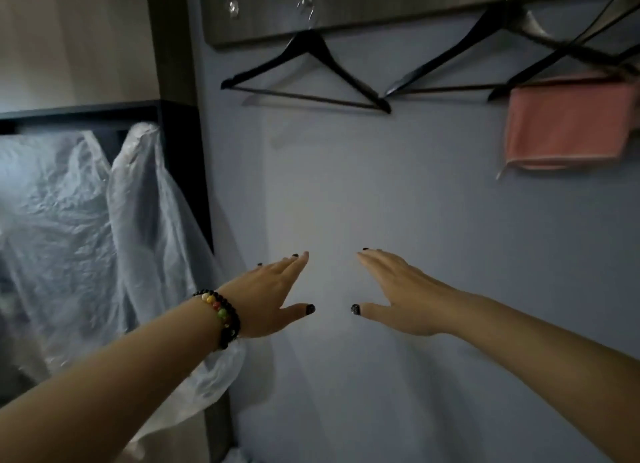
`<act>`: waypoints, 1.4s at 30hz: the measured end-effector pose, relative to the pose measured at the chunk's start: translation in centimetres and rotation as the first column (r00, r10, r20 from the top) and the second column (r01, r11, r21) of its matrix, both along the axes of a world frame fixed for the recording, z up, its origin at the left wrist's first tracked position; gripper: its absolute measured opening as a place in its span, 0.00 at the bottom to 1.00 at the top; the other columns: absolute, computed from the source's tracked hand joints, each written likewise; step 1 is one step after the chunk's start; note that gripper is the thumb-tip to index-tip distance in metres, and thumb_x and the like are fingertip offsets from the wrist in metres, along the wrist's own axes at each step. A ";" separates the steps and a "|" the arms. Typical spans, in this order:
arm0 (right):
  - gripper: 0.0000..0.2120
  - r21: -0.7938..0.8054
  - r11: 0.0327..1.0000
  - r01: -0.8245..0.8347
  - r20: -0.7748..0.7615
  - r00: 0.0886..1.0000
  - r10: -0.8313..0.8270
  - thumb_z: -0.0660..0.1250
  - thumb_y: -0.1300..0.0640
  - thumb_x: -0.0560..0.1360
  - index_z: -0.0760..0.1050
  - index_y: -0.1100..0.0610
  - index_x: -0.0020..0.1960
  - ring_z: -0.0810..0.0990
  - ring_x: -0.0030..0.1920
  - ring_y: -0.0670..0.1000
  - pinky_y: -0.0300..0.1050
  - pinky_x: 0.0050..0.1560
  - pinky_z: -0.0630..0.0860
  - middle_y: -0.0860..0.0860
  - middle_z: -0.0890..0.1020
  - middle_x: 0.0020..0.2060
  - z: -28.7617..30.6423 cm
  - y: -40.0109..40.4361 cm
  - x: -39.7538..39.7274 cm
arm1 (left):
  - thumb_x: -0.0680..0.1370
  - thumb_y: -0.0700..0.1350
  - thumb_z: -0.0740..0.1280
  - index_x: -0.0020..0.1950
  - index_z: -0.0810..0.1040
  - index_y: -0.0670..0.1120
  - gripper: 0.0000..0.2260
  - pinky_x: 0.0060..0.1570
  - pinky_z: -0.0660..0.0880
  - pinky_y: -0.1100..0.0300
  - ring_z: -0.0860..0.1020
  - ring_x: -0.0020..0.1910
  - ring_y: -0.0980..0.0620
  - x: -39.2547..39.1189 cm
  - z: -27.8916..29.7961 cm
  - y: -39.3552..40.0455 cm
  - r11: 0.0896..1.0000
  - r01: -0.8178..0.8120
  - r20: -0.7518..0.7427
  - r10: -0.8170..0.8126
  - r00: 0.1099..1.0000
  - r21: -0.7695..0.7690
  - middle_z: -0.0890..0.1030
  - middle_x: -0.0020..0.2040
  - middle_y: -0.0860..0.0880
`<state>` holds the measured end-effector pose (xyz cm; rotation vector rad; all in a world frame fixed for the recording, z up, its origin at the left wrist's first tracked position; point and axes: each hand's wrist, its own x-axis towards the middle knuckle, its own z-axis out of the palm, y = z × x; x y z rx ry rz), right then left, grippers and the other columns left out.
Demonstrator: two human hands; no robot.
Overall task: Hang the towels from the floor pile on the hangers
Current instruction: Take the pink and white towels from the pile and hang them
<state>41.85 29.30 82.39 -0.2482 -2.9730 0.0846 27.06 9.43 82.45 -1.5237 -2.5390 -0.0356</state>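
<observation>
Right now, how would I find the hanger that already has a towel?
Look at the dark wooden rail high on the wall. Black hangers hang in a row under it; go to the rightmost hanger. Only it has a pink towel folded over its bar.

— Is the way up to the hangers (308, 71) being blocked?
— No; bare wall (381, 192) is being left open below them. Plastic sheeting (138, 220) is crowding the left, a pink towel (568, 123) the right.
</observation>
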 end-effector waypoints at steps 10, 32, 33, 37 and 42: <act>0.47 -0.057 0.998 -0.023 0.261 0.965 0.038 0.57 0.30 0.74 0.32 0.50 0.77 0.29 0.75 0.49 0.54 0.76 0.39 0.47 0.32 0.76 -7.2 -9.7 -6.0 | 0.77 0.66 0.56 0.79 0.37 0.50 0.41 0.77 0.49 0.49 0.46 0.79 0.50 -3.2 -8.5 -9.5 0.993 -0.035 0.152 0.053 0.987 -0.117 0.43 0.80 0.49; 0.46 -0.166 0.986 -0.031 0.635 0.761 0.131 0.56 0.33 0.76 0.33 0.55 0.77 0.31 0.75 0.56 0.59 0.75 0.40 0.54 0.33 0.76 -27.4 -2.5 -26.6 | 0.76 0.67 0.55 0.79 0.39 0.48 0.42 0.77 0.50 0.49 0.46 0.79 0.50 -22.4 -31.3 -4.8 0.941 -0.147 0.450 0.278 0.849 -0.304 0.45 0.80 0.48; 0.46 -0.171 0.985 -0.032 0.644 0.753 0.136 0.56 0.33 0.76 0.33 0.55 0.77 0.31 0.75 0.56 0.59 0.75 0.40 0.54 0.33 0.76 -28.4 -2.5 -27.5 | 0.77 0.67 0.55 0.79 0.39 0.47 0.41 0.77 0.50 0.48 0.46 0.79 0.50 -22.8 -32.3 -4.8 0.940 -0.155 0.474 0.291 0.831 -0.304 0.45 0.80 0.48; 0.45 -0.225 0.974 -0.013 0.690 0.704 0.169 0.56 0.34 0.76 0.34 0.55 0.77 0.32 0.76 0.57 0.60 0.75 0.41 0.54 0.33 0.76 -33.4 -3.4 -30.1 | 0.79 0.63 0.57 0.79 0.40 0.46 0.39 0.76 0.51 0.50 0.47 0.79 0.50 -24.5 -36.6 -5.6 0.936 -0.183 0.561 0.329 0.759 -0.302 0.46 0.80 0.48; 0.46 -0.267 0.964 0.017 0.746 0.636 0.195 0.57 0.33 0.76 0.35 0.55 0.78 0.35 0.76 0.57 0.59 0.76 0.43 0.54 0.35 0.77 -42.3 -5.1 -31.4 | 0.79 0.60 0.60 0.80 0.43 0.47 0.38 0.76 0.51 0.52 0.47 0.79 0.53 -26.3 -44.0 -7.7 0.928 -0.292 0.713 0.365 0.599 -0.230 0.48 0.80 0.50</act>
